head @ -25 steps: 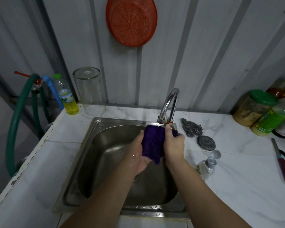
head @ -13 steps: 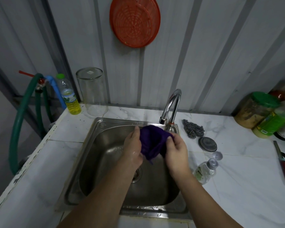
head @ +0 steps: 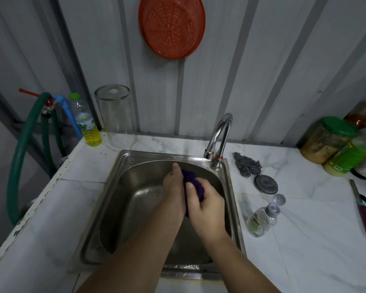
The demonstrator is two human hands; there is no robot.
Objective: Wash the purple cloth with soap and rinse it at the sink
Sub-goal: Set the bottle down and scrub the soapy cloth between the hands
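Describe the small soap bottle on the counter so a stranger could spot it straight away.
Start at the steel sink set in the white marble counter and look just right of its front half. There stands a small clear soap bottle with a green label, its cap flipped open. Unlike the round metal lid and steel scourer behind it, it is transparent plastic.

Both forearms reaching forward and converging low in front of the body. Left hand [head: 174, 192] back-up, fingers closed, thumb pointing away. Right hand [head: 206, 205] pressed against it, fingers curled, thumb lying along the left palm's edge
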